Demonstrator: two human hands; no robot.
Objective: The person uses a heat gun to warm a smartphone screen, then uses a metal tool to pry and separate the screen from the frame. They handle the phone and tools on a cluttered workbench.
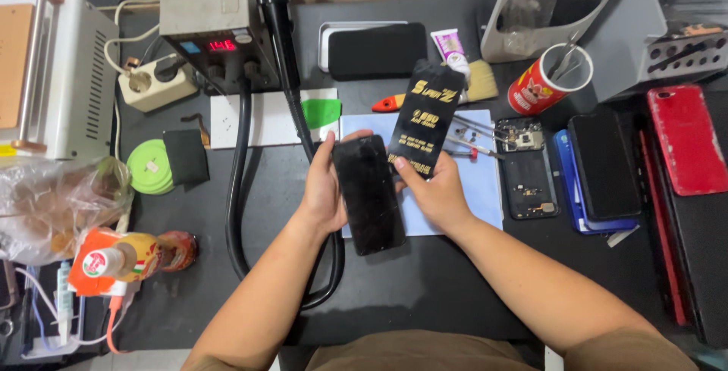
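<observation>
Bright, even overhead light, soft shadows, sharp centre, slight wide-angle stretch toward the edges

Two bare forearms reach in from the lower edge toward the blue work mat (470,189), no sleeves, watch or rings visible. The left hand (322,189) and right hand (436,193) are ungloved, nails short. Below the mat, olive-brown clothing covers the lap and shows again at the right elbow.

A flat black package with yellow print (426,119) is standing tilted behind the dark phone screen (368,194), a red display (221,45) glowing far left
</observation>
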